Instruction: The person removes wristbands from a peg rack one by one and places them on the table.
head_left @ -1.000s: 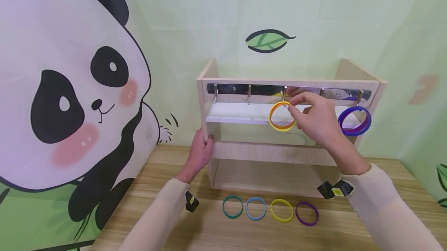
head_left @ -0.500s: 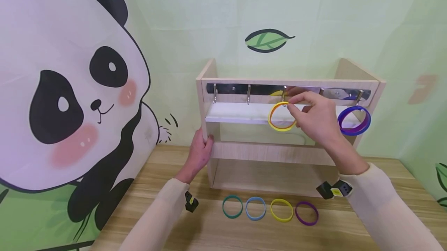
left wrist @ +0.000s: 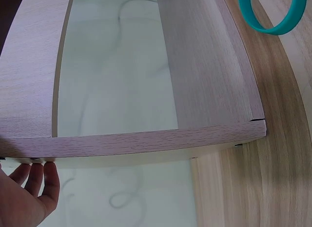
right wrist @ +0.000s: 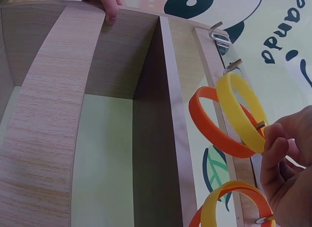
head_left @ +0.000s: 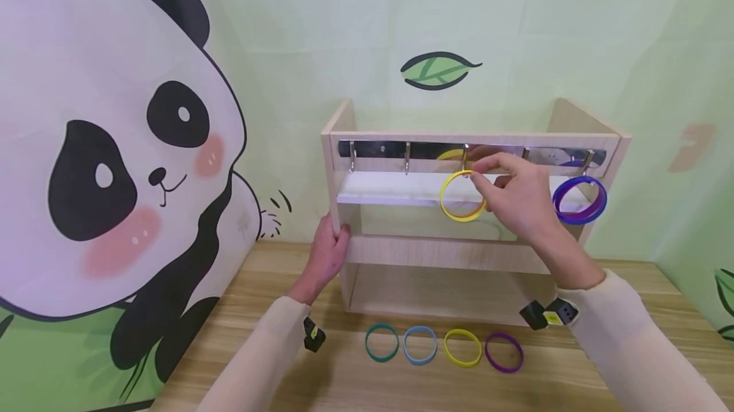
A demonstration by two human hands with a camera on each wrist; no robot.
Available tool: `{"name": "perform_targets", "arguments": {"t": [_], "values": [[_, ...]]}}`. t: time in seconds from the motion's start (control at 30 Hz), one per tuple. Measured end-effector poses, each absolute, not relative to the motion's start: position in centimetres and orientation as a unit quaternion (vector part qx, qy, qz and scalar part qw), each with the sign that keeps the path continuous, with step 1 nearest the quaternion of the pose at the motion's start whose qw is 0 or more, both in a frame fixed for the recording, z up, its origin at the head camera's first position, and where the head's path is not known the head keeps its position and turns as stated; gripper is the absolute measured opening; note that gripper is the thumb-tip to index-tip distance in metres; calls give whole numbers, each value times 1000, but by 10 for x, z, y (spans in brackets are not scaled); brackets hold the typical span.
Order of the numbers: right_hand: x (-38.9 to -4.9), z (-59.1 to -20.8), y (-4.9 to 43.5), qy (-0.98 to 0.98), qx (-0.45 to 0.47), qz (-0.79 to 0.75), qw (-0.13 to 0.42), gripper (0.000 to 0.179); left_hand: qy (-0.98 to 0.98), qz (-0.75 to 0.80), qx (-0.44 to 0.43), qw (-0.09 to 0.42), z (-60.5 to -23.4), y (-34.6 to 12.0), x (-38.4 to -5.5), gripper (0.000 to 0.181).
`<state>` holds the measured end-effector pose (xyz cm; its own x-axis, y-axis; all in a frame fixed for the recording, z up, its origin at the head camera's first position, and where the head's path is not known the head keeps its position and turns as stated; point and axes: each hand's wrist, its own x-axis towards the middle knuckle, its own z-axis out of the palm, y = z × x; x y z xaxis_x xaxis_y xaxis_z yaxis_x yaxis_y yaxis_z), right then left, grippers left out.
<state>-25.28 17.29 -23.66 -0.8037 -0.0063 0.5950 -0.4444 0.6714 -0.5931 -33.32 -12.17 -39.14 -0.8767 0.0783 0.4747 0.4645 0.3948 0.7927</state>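
My right hand (head_left: 516,192) pinches a yellow wristband (right wrist: 239,110) at the middle hook of a wooden rack (head_left: 447,253). In the right wrist view the hook's tip shows through this band, and an orange wristband (right wrist: 204,122) hangs just behind it. Another orange and yellow pair (right wrist: 210,212) hangs at the neighbouring hook, which my hand hides in the head view. My left hand (head_left: 328,249) grips the rack's left side panel, its thumb at the front edge. In the left wrist view its fingertips (left wrist: 50,168) touch the outer face.
Blue and purple wristbands (head_left: 599,205) hang at the far right hook. On the table (head_left: 401,393) before the rack lie a green wristband (head_left: 367,348), a light blue one (head_left: 405,351), a yellow one (head_left: 446,351) and a purple one (head_left: 488,361). Two bare hooks are on the left.
The yellow wristband in my right hand has turned slightly, and less orange shows behind it in the head view. My left hand keeps its place on the rack.
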Motion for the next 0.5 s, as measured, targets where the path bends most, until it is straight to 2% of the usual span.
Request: {"name": "perform_targets", "arguments": {"t": [0.5], "values": [[-246, -237, 172, -866, 144, 378, 294, 21, -820, -517, -159, 189, -392, -121, -332, 42]]}}
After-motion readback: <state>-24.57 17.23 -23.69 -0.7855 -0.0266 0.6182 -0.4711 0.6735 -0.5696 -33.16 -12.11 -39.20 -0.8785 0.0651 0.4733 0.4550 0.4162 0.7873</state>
